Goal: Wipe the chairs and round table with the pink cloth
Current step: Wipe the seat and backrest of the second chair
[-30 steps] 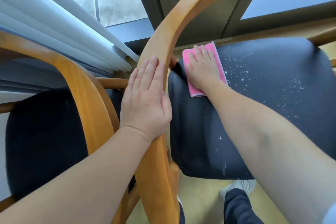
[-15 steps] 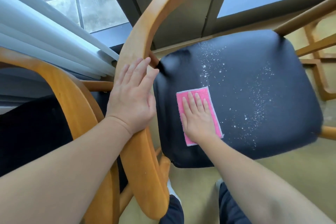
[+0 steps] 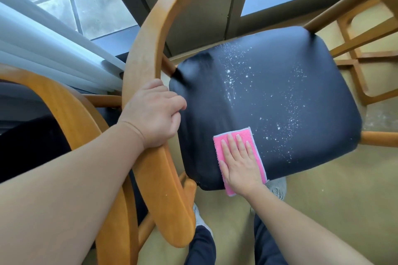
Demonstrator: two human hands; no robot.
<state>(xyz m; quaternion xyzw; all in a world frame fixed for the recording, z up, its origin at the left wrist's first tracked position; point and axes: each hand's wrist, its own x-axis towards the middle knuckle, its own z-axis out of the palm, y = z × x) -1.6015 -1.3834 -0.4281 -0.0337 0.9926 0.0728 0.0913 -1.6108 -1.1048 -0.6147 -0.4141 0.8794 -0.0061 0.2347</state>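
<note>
- While one pink cloth (image 3: pixel 241 157) lies at the seat's (image 3: pixel 280 97) six o'clock edge, overhanging it, the right hand (image 3: pixel 241 163) presses it flat, fingers spread.
- Two chairs show; the left hand (image 3: pixel 154 112) grips the nearer armrest (image 3: pixel 159 174).
- White specks, perhaps spray, dot the seat.
- Half a second ago the cloth lay mid-seat and the left palm rested open.

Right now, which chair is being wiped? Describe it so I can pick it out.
Start at the window, then drop to the two wooden chairs below it. It is the right-hand one, whose dark seat carries white specks and the pink cloth; the neighbouring chair shows neither.
</note>
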